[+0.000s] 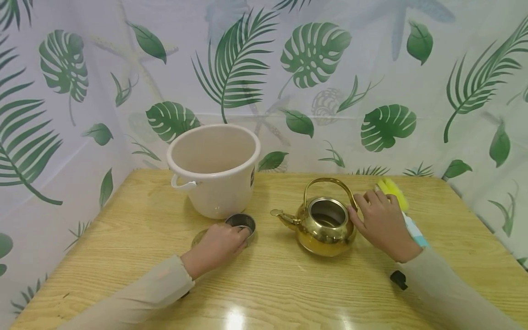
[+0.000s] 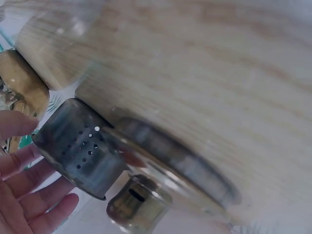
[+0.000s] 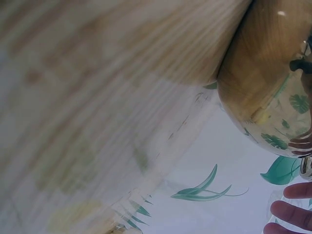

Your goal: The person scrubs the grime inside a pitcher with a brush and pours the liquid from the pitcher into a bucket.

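While the right hand (image 1: 379, 222) steadies the kettle (image 1: 326, 240), the left hand (image 1: 218, 245) pinches the strainer (image 2: 83, 148)

Since its mouth is uncovered, the kettle shows its inside; it stands upright, right of centre in the head view, spout (image 1: 285, 217) toward the left. The right hand's thumb and fingers close about the lower right end of the handle (image 1: 328, 179), presumably to stop the kettle shifting. How firm that hold is, I cannot tell, as the right wrist view shows only fingertips at its lower right edge.

Near the middle of the head view, the left hand reaches over the strainer, fingers bent to its rim with little gap left. Taking it there probably leaves the perforated side free. Just beside it lies the lid (image 1: 199, 238), partly hidden by the hand, its knob (image 2: 139, 201) at the bottom of the left wrist view.

Left of centre, farther back, the bucket (image 1: 216, 190) stands on the table (image 1: 288, 293), likely set back to give the hands room. The brush (image 1: 393, 192) lies at right, partly hidden by the right hand.
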A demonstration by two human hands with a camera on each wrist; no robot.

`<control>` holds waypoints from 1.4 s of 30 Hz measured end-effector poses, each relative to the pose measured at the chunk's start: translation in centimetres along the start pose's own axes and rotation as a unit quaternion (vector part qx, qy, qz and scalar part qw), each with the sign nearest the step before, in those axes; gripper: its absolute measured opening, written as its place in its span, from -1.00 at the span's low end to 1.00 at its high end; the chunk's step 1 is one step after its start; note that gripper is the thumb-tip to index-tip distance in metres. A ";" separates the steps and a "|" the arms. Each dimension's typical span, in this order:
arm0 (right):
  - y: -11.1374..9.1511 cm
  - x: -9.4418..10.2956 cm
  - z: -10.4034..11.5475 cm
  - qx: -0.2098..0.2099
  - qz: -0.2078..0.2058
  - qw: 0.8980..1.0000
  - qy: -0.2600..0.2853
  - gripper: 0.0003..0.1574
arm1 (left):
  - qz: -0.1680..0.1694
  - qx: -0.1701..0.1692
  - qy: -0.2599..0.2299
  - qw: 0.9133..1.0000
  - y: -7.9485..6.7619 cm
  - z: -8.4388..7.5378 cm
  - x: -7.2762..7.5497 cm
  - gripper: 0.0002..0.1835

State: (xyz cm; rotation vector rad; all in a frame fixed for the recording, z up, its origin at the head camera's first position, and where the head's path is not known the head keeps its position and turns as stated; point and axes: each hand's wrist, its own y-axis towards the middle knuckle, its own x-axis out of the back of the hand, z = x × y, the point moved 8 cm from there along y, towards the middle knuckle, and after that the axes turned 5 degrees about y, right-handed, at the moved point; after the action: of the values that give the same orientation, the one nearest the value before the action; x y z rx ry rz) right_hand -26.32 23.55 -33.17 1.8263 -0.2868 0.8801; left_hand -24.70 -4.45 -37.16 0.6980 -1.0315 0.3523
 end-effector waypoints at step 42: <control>-0.1 -0.1 -0.1 -0.004 0.012 1.000 0.003 -0.18 | -0.138 0.109 0.007 0.984 7.8 -3.5 4.7 -0.46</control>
State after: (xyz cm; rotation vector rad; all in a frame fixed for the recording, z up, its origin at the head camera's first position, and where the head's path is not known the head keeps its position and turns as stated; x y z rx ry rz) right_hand -26.35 23.62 -33.28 1.8166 -0.3085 0.8990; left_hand -24.58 3.37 -31.34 1.0222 -0.8755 0.2293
